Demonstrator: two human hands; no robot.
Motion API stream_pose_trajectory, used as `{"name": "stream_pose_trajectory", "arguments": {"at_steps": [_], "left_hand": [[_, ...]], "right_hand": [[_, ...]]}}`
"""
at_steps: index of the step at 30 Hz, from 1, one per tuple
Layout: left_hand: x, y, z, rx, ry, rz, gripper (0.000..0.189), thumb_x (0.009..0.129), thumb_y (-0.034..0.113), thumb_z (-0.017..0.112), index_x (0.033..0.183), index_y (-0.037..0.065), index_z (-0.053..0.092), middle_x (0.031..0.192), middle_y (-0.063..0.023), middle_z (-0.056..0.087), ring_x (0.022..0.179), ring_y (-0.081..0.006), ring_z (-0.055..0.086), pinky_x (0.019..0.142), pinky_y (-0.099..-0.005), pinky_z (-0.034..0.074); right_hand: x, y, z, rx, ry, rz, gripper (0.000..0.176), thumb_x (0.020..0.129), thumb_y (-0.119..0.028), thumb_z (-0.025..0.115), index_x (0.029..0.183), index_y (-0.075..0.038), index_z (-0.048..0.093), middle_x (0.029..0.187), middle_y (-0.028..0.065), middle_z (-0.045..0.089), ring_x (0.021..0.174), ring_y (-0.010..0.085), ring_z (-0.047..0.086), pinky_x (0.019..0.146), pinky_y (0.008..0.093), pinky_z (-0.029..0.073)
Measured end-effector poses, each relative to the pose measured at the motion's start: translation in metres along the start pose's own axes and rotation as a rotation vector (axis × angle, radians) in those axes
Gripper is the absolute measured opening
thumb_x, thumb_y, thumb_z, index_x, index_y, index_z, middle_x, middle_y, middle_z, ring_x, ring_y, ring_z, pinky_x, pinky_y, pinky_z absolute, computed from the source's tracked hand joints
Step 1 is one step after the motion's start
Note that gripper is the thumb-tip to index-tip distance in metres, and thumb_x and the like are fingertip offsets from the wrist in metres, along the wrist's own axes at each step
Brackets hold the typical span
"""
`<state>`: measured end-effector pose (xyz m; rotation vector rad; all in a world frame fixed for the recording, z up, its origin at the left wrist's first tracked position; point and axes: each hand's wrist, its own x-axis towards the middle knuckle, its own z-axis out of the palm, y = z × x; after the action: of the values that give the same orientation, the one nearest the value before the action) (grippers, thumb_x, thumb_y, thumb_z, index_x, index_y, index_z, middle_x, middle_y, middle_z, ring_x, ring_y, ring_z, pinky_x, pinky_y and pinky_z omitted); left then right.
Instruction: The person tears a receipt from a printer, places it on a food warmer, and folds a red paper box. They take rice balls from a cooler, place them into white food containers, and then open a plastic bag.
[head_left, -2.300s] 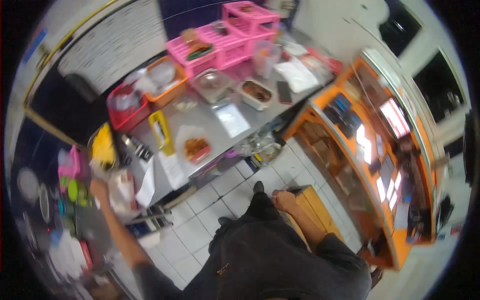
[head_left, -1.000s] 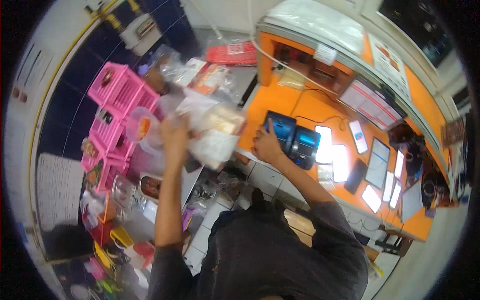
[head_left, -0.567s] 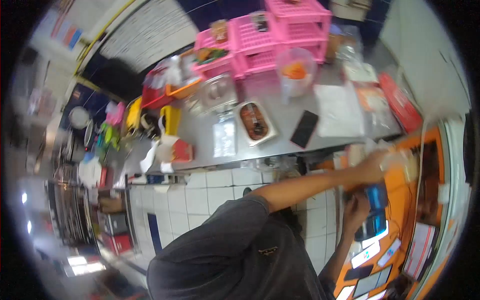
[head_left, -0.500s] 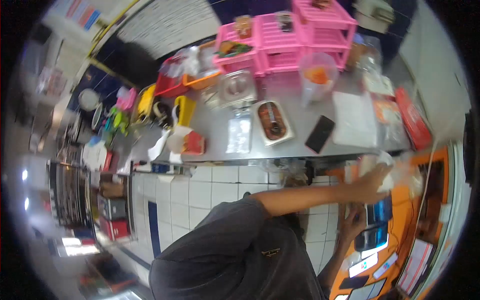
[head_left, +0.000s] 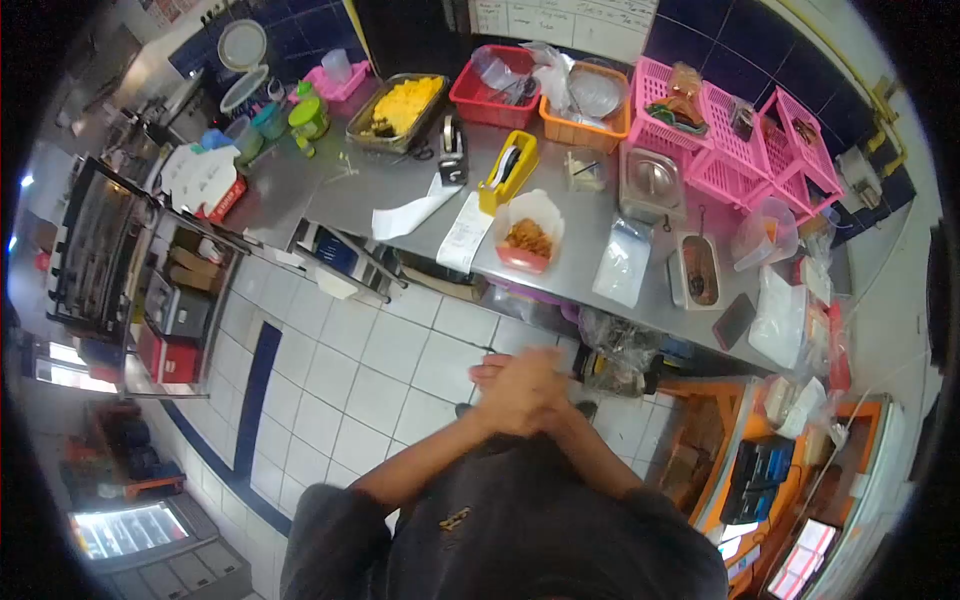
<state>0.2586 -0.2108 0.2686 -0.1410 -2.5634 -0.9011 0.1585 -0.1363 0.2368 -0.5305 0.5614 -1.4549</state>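
Observation:
In front of my dark shirt, my left hand (head_left: 508, 398) and my right hand (head_left: 552, 392) are pressed together. The left lies across the right, and motion smears its fingers. Fingertips, apparently of the right hand, stick out flat on the left side. No object shows between the palms. Beyond the hands, at the counter's front edge, stands an open paper food box (head_left: 527, 232) with fried brown pieces in it. A printed receipt (head_left: 465, 233) lies left of it, and a clear plastic packet (head_left: 622, 262) to its right.
The steel counter (head_left: 330, 205) carries a yellow tape dispenser (head_left: 508, 172), a tray of yellow food (head_left: 405, 108), a red basket (head_left: 492, 92), pink racks (head_left: 735, 150), a metal pan with sauce (head_left: 695, 270) and a phone (head_left: 735, 322). On the right, an orange stand holds a black device (head_left: 756, 480).
Both hands have left the orange stand on the right and come together before my body. The left no longer reaches toward the white paper there. My view has swung left.

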Motion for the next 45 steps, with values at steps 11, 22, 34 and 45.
{"name": "stream_pose_trajectory", "arguments": {"at_steps": [11,22,34,45], "left_hand": [[-0.249,-0.082,-0.133,0.171,0.338,-0.958,0.059,0.093,0.013,0.057,0.145,-0.006,0.036,0.136,-0.0304,0.05,0.122,-0.0467,0.051,0.103,-0.0477,0.043],[-0.371,-0.123,-0.126,0.109,0.427,-1.045,0.053,0.093,0.015,0.059,0.138,-0.01,0.045,0.133,-0.0325,0.054,0.123,-0.0466,0.053,0.104,-0.0463,0.044],[-0.058,-0.151,-0.127,-0.09,0.194,-0.433,0.072,0.085,0.017,0.07,0.144,-0.008,0.037,0.143,-0.0297,0.046,0.132,-0.0432,0.046,0.109,-0.0428,0.041],[-0.027,-0.291,-0.18,0.531,0.425,-0.648,0.068,0.082,0.019,0.069,0.139,-0.005,0.044,0.142,-0.0334,0.041,0.132,-0.0492,0.039,0.111,-0.053,0.033]], "right_hand": [[0.106,0.063,-0.019,-0.765,0.741,-0.242,0.017,0.103,-0.016,0.05,0.11,-0.004,0.06,0.101,0.0062,0.066,0.085,0.0126,0.061,0.078,0.0284,0.05],[0.102,0.014,-0.06,-1.281,1.243,-0.611,0.041,0.097,-0.008,0.054,0.136,0.002,0.048,0.122,0.0175,0.062,0.109,0.0233,0.062,0.092,0.0332,0.051],[0.081,-0.066,-0.033,-1.605,1.041,-0.5,0.052,0.092,-0.009,0.061,0.14,0.003,0.046,0.138,0.0248,0.051,0.123,0.0373,0.055,0.096,0.0411,0.051],[0.067,-0.075,-0.059,-1.522,0.957,-0.313,0.058,0.089,-0.001,0.063,0.142,0.003,0.041,0.14,0.025,0.049,0.126,0.0391,0.053,0.098,0.0421,0.052]]}}
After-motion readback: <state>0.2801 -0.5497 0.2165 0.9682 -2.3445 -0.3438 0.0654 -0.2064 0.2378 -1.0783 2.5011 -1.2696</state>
